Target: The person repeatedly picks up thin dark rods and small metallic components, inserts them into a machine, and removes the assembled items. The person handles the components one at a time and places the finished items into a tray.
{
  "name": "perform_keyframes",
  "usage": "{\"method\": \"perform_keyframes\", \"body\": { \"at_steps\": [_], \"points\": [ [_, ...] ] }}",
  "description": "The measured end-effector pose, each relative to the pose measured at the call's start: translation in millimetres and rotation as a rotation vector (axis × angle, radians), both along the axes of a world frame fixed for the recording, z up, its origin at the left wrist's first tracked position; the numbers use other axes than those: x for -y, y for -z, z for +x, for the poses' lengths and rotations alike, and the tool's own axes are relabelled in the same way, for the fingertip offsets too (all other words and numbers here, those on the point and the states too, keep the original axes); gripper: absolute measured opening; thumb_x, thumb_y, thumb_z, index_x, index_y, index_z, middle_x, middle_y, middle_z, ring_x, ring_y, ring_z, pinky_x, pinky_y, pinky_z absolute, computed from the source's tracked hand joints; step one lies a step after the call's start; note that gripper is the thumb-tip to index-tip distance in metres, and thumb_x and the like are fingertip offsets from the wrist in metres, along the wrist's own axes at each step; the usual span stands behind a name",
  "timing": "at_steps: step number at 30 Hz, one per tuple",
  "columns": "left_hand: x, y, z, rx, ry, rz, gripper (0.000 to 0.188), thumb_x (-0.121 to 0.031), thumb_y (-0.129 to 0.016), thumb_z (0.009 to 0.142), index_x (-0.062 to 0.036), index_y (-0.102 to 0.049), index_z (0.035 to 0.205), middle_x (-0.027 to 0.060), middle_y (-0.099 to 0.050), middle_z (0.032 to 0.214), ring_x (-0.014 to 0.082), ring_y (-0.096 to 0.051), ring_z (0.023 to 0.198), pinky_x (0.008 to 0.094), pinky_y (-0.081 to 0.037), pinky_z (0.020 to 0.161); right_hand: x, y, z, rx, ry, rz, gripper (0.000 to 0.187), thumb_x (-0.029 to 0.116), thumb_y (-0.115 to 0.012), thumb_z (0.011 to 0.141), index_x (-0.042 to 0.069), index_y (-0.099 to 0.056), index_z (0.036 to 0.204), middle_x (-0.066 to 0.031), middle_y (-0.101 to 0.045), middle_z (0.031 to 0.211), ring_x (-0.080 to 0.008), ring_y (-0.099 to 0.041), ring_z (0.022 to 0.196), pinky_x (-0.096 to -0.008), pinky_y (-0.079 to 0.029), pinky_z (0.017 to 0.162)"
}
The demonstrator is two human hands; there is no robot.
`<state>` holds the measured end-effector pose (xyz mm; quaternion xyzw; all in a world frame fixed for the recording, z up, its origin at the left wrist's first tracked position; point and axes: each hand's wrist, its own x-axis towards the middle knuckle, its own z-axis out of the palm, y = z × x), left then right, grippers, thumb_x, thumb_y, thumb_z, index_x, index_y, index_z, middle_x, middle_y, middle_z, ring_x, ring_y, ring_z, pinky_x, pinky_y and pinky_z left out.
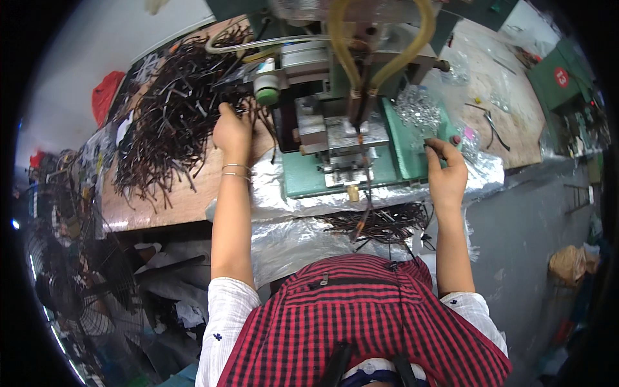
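My left hand (233, 134) reaches into the right edge of a big pile of short dark brown cables (174, 109). Its fingers are curled in among the strands, and what they grip is hidden. My right hand (447, 169) is at the other side of a bench press (342, 132), its fingertips pinched together over the green plate (406, 155). Just beyond them lies a heap of small shiny metal pieces (418, 108); anything in the pinch is too small to name. One cable (365, 174) hangs down in front of the press head.
More dark cables (387, 222) lie on silvery sheeting (290, 235) between me and the press. Pliers (495, 132) rest on the wooden table at right, near a green machine box (562, 79). A green-capped bottle (266, 87) stands near my left hand. A fan (97, 284) is at lower left.
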<state>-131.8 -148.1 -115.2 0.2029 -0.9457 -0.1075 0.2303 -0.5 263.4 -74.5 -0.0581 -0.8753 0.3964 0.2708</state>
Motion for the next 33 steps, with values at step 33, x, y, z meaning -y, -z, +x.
{"method": "perform_keyframes", "body": {
  "at_steps": [33],
  "points": [
    [-123.6, -134.0, 146.3, -0.622, 1.271, 0.024, 0.018, -0.005, -0.085, 0.076, -0.0071, -0.073, 0.089, 0.014, -0.076, 0.11, 0.0139, -0.062, 0.061, 0.0236, -0.044, 0.051, 90.7, -101.4, 11.1, -0.022, -0.645, -0.724, 0.061, -0.006, -0.064, 0.085, -0.003, -0.049, 0.144, -0.0145, -0.064, 0.132, -0.0225, -0.061, 0.124, -0.0369, -0.043, 0.112]
  ]
}}
